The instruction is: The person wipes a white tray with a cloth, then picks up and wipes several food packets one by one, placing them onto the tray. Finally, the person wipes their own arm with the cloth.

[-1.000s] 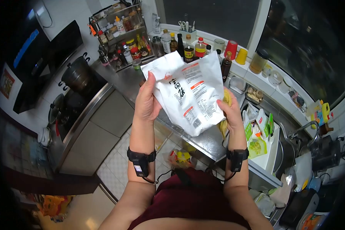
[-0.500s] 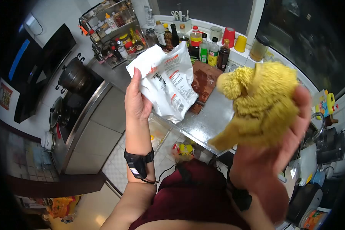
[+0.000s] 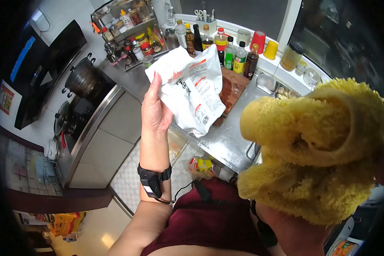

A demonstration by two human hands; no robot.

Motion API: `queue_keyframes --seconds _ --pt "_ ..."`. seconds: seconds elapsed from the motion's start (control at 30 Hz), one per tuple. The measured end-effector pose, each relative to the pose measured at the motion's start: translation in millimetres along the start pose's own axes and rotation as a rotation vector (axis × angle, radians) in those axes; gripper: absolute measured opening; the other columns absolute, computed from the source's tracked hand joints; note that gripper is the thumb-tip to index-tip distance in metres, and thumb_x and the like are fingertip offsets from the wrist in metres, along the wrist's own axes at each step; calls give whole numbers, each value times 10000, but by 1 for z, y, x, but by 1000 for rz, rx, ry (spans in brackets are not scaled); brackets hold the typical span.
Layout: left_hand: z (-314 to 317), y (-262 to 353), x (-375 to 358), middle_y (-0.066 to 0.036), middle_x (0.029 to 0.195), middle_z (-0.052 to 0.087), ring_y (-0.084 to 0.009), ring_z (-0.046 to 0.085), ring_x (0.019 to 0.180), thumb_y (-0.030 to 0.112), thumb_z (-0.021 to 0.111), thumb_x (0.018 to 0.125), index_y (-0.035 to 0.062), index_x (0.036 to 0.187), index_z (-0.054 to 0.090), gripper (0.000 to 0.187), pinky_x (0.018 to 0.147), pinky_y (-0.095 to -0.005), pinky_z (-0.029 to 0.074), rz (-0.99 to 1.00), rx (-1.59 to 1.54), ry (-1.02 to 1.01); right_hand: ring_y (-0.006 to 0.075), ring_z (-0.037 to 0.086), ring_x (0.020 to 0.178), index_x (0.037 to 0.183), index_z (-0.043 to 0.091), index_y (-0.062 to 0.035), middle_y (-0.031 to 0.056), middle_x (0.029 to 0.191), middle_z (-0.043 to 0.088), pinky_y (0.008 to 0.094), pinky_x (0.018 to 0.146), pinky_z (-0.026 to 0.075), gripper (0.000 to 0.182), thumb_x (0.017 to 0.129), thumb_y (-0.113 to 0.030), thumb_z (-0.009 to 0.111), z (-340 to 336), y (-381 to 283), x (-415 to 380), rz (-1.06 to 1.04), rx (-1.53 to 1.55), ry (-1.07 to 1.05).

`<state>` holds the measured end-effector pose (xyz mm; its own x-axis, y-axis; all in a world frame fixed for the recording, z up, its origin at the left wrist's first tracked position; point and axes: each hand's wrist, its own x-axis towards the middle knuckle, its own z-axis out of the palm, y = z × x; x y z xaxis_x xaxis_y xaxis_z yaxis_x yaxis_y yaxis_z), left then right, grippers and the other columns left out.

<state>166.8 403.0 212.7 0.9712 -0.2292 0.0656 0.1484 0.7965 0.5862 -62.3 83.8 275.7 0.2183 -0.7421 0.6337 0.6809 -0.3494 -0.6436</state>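
I keep my left hand (image 3: 155,113) clamped, thumb over fingers, on the edge of the white printed bag (image 3: 191,87), held above the steel counter (image 3: 226,141). My right hand (image 3: 294,230) grips a shaggy yellow cloth (image 3: 315,149) near the lens; steady both. The bag is creased with red labels.

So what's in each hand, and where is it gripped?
The left hand holds a white printed bag by its left edge. The right hand holds a yellow fuzzy cloth from underneath.

left hand (image 3: 155,113) raised clasping, right hand (image 3: 305,230) lifted near
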Motion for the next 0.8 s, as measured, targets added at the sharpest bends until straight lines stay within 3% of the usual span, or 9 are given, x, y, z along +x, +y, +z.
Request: queue_keyframes --seconds 0.03,0.07,0.23,0.53,0.57,0.8 --pt "3 1 -1 -133 1220 541 -243 527 1124 280 513 932 -35 1235 456 441 962 -411 429 -35 -34 33 237 467 1136 1246 396 -17 133 1218 455 369 961 399 610 792 -362 612 -3 0 2 -5 -7 3" --pt "8 1 -4 -134 1219 540 -244 528 1122 282 511 932 -32 1239 454 442 961 -410 431 109 137 -60 236 467 1136 1245 397 -15 133 1219 455 368 962 398 602 796 -356 607 -7 -1 3 -17 -14 4" --pt "-1 -3 3 -141 1222 537 -244 528 1124 285 493 940 -30 1243 448 439 946 -414 445 -8 -6 -91 232 463 1139 1243 404 -10 131 1222 455 363 966 392 560 814 -321 584 -4 -1 -4 -21 -37 -10" --pt "9 -4 -3 -142 1211 543 -246 530 1121 272 495 940 -35 1226 458 421 954 -414 439 36 34 -79 224 457 1143 1238 418 0 129 1228 455 355 972 381 487 846 -260 541 41 -6 -50 -9 -20 -151" --pt "12 -8 -8 -144 1211 544 -247 533 1119 267 495 940 -37 1226 458 419 956 -414 438 164 210 -161 223 456 1144 1238 419 1 128 1229 455 354 973 380 479 849 -253 536 48 -6 -54 -7 -17 -171" --pt "8 -6 0 -133 1222 543 -247 524 1134 256 482 944 -12 1238 455 399 978 -418 421 33 5 -136 217 452 1147 1234 429 8 126 1233 455 347 979 371 425 874 -205 503 102 8 -84 19 14 -408"
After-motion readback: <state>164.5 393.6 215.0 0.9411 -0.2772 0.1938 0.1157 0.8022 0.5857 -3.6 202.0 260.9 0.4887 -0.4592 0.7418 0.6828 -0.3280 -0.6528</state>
